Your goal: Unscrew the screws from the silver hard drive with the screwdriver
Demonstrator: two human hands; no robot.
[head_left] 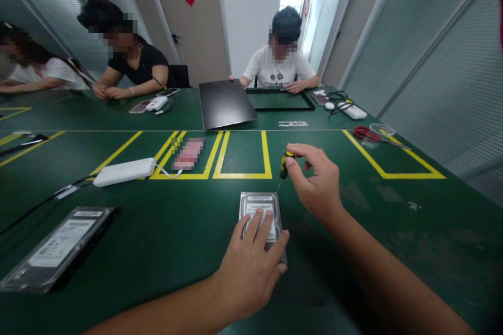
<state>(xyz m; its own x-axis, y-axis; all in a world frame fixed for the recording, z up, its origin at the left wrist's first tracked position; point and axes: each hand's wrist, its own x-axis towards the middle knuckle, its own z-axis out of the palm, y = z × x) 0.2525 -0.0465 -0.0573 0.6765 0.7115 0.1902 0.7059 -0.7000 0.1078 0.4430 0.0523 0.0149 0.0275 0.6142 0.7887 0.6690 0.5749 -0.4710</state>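
Note:
A small hard drive (259,200) with a white label lies on the green table in front of me. My left hand (251,261) rests across its top with the fingers spread, and its thumb side reaches the drive's right edge. Between thumb and fingers my right hand (316,180) grips a screwdriver (286,166) with a black and yellow handle. Its thin shaft points down, tilted, to the drive's upper right corner. Whether the tip sits in a screw is too small to tell. Farther left lies a second, larger-looking hard drive (58,246).
A white power bank (124,171) is cabled to a phone (189,154). Red-handled scissors (367,134) and a clear plastic lid (382,130) lie at the right. Across the table a person (280,65) handles a dark panel (226,103) beside a black frame (281,109). Others sit left.

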